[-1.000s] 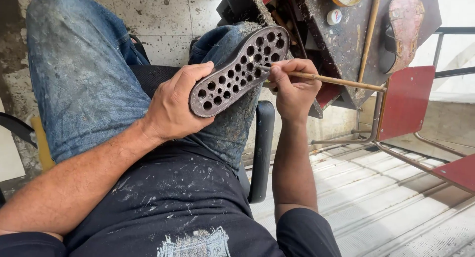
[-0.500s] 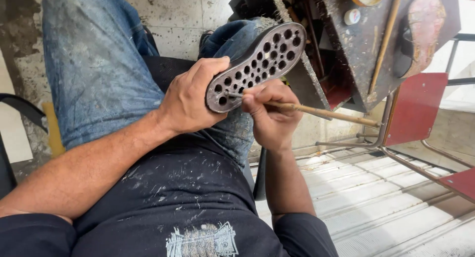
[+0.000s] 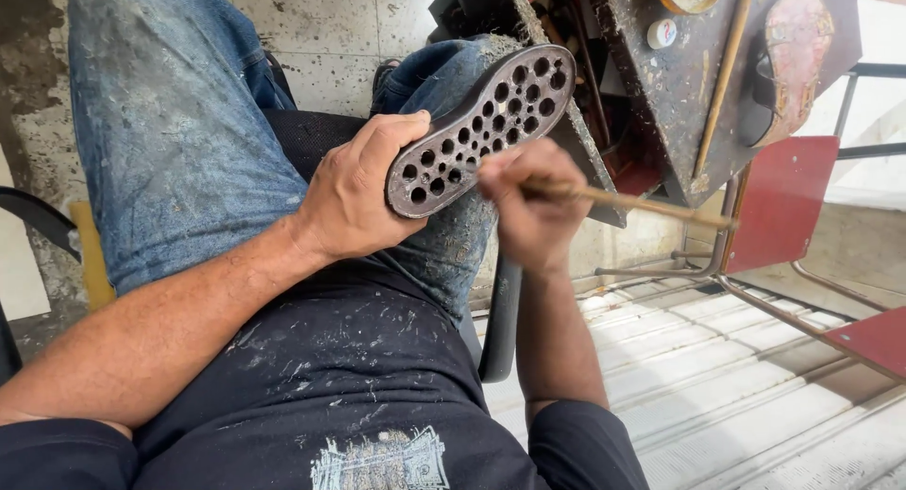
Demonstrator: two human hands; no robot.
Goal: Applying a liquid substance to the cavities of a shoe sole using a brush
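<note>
**Brushing a shoe sole**

The left hand [image 3: 354, 202] holds one dark shoe sole [image 3: 481, 126] over the lap, holes up, its grip closed round the heel end. The right hand [image 3: 528, 202] pinches one thin brush stick [image 3: 642, 205], tip at the heel holes. How much is coated I cannot tell. A second sole [image 3: 793, 60] lies on the bench [image 3: 661, 93].

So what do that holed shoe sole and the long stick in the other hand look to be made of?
The shoe sole, held by the left hand, looks like moulded rubber or a similar plastic: dark, matt, with even rows of round hollows. The stick in the right hand looks like bare wood or cane: thin, tan, unpainted. Its tip is too blurred to judge.
</note>
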